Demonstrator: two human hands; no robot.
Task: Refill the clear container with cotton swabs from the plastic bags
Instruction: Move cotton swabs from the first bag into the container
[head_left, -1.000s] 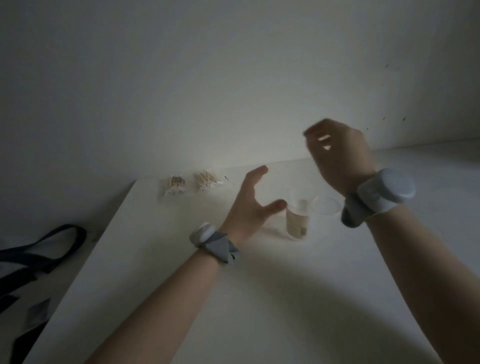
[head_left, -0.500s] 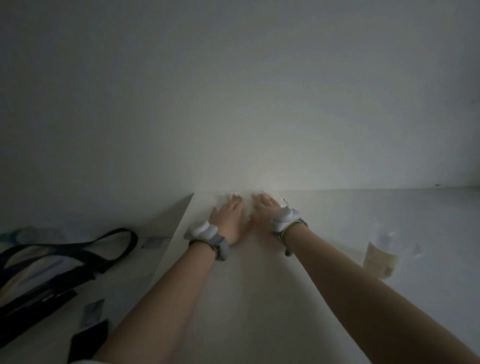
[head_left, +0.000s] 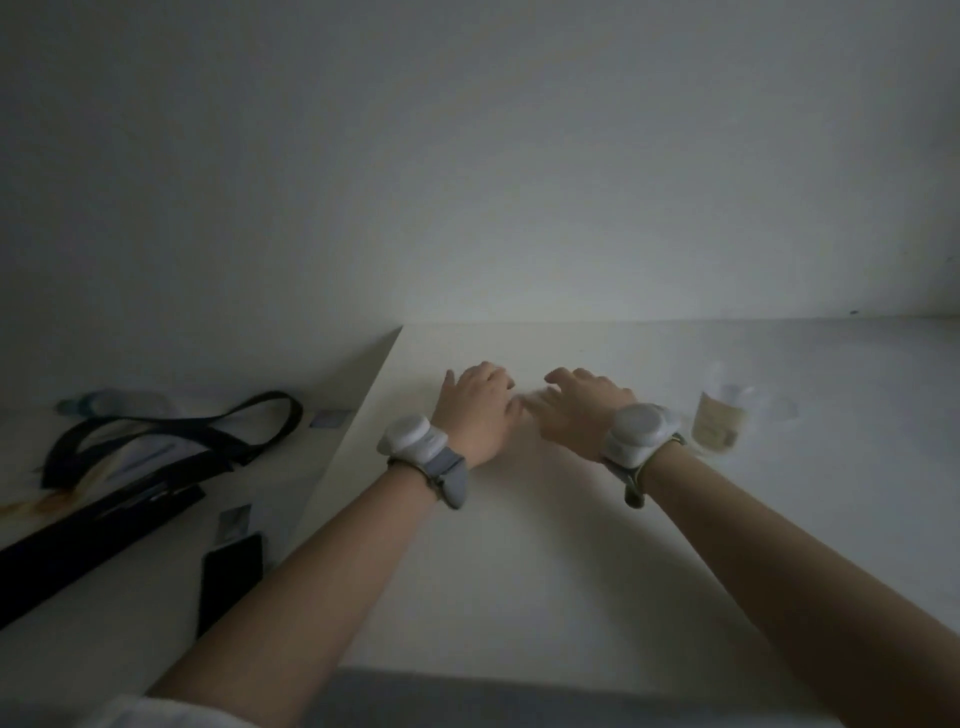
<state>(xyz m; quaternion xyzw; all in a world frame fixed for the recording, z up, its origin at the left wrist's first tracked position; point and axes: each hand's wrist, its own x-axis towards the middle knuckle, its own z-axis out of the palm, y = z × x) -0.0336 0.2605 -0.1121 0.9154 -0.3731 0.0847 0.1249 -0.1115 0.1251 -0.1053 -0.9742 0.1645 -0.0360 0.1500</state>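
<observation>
In the head view the clear container (head_left: 719, 426) stands upright on the white table (head_left: 519, 571), long axis vertical, its pale label facing the camera, just right of the right hand (head_left: 582, 415). Left hand (head_left: 475, 410) lies palm-down beside it; whether either grips anything is hidden by blur. A black-strapped bag (head_left: 156, 467) lies off the table's left edge.

Both hands lying palm-down, side by side on white table (head_left: 519, 571) near far left corner: left hand (head_left: 475, 410), right hand (head_left: 579, 415). Clear container (head_left: 719, 423) standing right of right wrist. Black-strapped bag (head_left: 156, 457) lying off table's left edge.
</observation>
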